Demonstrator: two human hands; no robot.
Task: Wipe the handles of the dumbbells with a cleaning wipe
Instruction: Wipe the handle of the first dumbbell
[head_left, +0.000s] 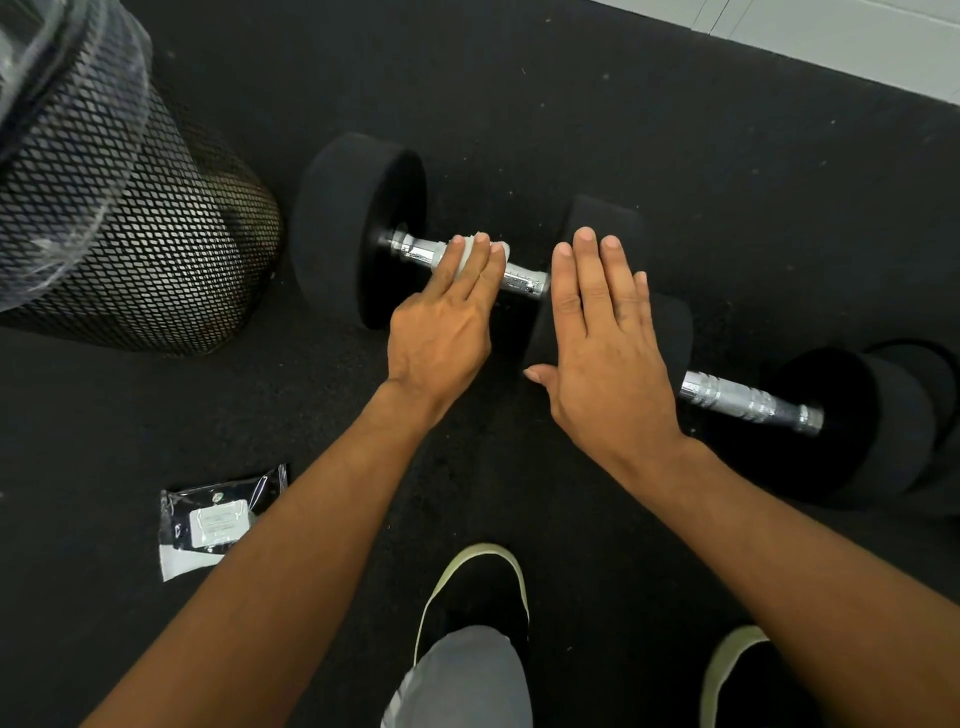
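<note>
Black rubber floor (623, 130) fills most of the view, with a mesh trash bin (119, 223) off to the left. Two dumbbells lie end to end: the left dumbbell (358, 228) and the right dumbbell (857, 421). Right hand (605, 338) lies flat and open on the left dumbbell's right weight, grip holding nothing. Left hand (441, 327) presses the white wipe (470, 254) onto that dumbbell's chrome handle (524, 280), fingers draped over it. Wipe packet (213, 519) sits on the floor by the left forearm.
</note>
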